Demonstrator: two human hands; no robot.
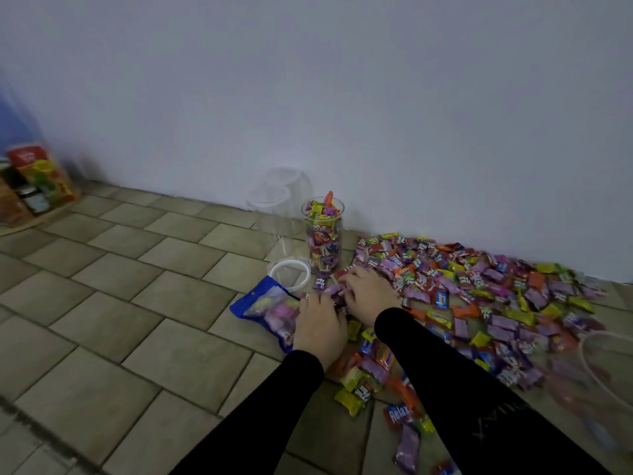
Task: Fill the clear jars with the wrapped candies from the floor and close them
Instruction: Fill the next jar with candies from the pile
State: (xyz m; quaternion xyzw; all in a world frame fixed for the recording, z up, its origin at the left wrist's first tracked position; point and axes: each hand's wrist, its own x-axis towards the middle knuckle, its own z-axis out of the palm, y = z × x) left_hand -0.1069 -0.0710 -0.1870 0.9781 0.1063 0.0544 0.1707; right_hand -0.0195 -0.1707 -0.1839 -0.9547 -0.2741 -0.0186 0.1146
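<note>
Candies (479, 289) are spread in a big loose pile on the tiled floor (102, 303) along the wall, running from beside the full jar out to the right, with a few strays trailing down toward the person.

Going left to right: a blurry stack of boxes (37, 183) sits in the far left corner, well away from the work. Nearer the middle there's a blue bag (263, 310) lying flat, with a white lid (289, 274) just behind it. An empty clear jar (279, 207) stands by the wall, and right next to it the candy jar (323, 234) is packed to the rim — one wrapper even pokes out the top, so it looks ready to be closed once that gets tucked in.

The step right now looks like scooping up a handful. Best bet would be to rake the candies together with both hands and lift them as a cupped pile rather than pinching a few at a time, then drop them into an empty jar, not the overstuffed one.

Pose-wise, the left hand (318, 323) is palm down, fingers spread over the edge of the bag and the first candies. The right hand (370, 289) is also palm down with fingers curled into the pile, bunching wrappers — the grip there seems to be gathering candies, though how many it has is hard to say. Another clear container (603, 371) blurs in at the far right.
</note>
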